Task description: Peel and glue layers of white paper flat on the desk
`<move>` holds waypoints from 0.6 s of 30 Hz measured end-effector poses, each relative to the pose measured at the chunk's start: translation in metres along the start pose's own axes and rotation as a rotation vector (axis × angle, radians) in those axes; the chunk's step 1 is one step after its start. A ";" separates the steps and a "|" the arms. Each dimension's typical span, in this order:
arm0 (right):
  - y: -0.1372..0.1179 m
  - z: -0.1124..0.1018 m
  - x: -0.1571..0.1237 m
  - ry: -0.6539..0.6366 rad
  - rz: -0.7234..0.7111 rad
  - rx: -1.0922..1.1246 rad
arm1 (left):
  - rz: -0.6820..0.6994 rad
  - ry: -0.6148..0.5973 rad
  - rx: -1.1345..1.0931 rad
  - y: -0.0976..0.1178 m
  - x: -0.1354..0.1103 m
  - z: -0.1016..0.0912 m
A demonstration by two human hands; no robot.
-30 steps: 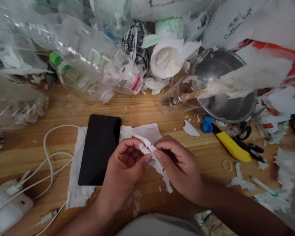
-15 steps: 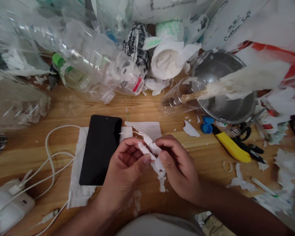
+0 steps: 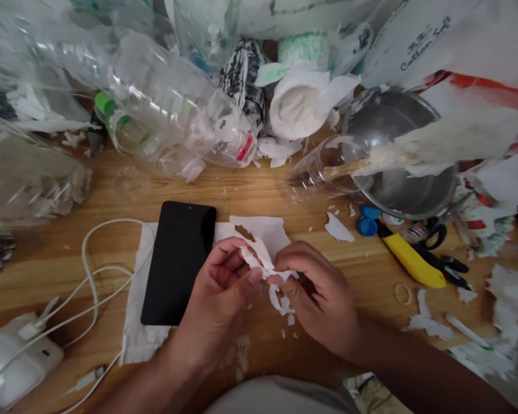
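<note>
My left hand [image 3: 222, 296] and my right hand [image 3: 317, 296] meet above the wooden table [image 3: 60, 270] and both pinch a torn strip of white tissue paper [image 3: 263, 265]. Small ragged bits of it hang below my right fingers. Just left of my left hand lies a black phone [image 3: 176, 261], face up on a flat white tissue sheet [image 3: 136, 322]. Part of that sheet shows behind my fingers.
Empty clear plastic bottles [image 3: 164, 115] pile up at the back left. A tissue roll [image 3: 296, 106] and a steel bowl [image 3: 414, 190] stand behind. A yellow utility knife [image 3: 408, 259], scissors [image 3: 435, 236], blue caps [image 3: 365, 224], white cable [image 3: 86, 276], a white charger [image 3: 12, 368].
My right hand has pulled the paper down and toward me, tearing it further. The hanging strip is shorter now and small scraps have dropped to the table.
</note>
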State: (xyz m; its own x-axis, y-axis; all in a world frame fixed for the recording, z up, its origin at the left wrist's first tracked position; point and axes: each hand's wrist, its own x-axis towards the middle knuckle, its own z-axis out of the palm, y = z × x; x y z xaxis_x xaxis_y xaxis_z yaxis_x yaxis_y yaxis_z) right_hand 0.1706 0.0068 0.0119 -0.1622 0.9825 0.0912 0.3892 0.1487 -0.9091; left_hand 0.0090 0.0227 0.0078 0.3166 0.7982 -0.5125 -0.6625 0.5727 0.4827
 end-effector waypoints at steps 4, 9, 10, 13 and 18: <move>0.004 -0.006 -0.001 -0.081 -0.130 -0.083 | -0.072 -0.067 -0.079 0.002 0.000 0.001; 0.008 -0.010 0.001 -0.133 -0.208 -0.156 | -0.103 -0.074 -0.125 0.002 -0.001 0.002; 0.008 -0.010 0.001 -0.126 -0.205 -0.158 | -0.096 -0.060 -0.125 0.002 -0.001 0.002; 0.004 -0.012 -0.001 -0.110 -0.141 -0.152 | -0.069 -0.017 -0.121 0.002 -0.002 0.002; -0.022 -0.029 -0.015 0.058 0.132 -0.159 | -0.033 0.040 -0.068 0.002 -0.002 0.000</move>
State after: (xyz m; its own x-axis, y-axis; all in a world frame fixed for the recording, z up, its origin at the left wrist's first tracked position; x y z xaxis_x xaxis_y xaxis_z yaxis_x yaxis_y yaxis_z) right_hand 0.1905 -0.0084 0.0421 -0.0497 0.9988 0.0034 0.5428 0.0298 -0.8393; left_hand 0.0075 0.0227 0.0099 0.3123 0.7704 -0.5558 -0.6975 0.5832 0.4164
